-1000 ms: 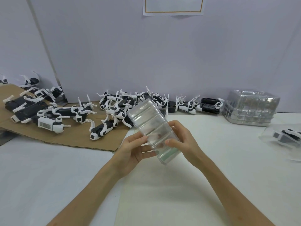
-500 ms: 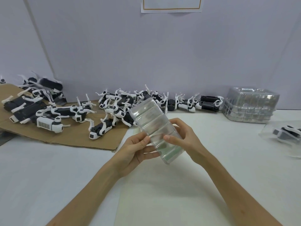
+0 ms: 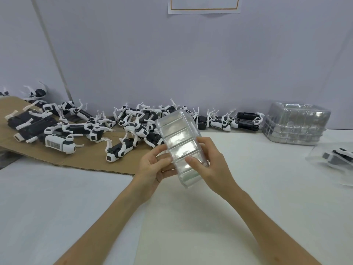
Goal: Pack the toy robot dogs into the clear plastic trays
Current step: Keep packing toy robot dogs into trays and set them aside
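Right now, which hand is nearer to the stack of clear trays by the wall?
Right. The right hand grips the held tray on the side toward the stack of clear trays; the left hand grips its opposite side, farther left.

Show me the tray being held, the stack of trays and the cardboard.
Held tray [image 3: 177, 138]: head view, ribbed top face.
Stack of trays [image 3: 296, 124]: head view, front wall.
Cardboard [image 3: 89, 157]: head view, bare patch near front edge.
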